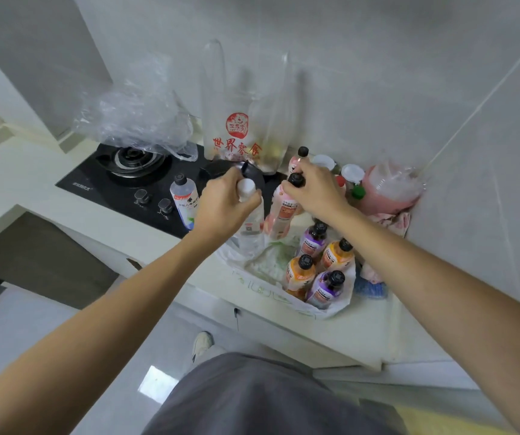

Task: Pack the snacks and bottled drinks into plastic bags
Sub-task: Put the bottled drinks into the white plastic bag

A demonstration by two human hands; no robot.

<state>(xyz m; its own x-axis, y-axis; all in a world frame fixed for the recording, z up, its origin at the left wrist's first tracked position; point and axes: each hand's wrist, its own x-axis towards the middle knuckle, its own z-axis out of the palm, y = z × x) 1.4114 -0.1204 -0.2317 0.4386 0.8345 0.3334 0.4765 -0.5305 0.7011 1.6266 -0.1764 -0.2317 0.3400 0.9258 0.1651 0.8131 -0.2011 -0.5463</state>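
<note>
My left hand grips the neck of a clear bottle with a white cap, held over the open white plastic bag on the counter. My right hand holds a pink drink bottle with a black cap by its top, right beside the clear one. Inside the bag stand several drinks: two purple and two orange bottles, all black-capped. Another pink bottle stands behind my right hand. A blue-labelled bottle stands on the stove.
A black gas stove sits at the left with a crumpled clear bag on it. A tall clear bag with red print leans against the wall. Jars with white lids and a pink-filled bag crowd the corner.
</note>
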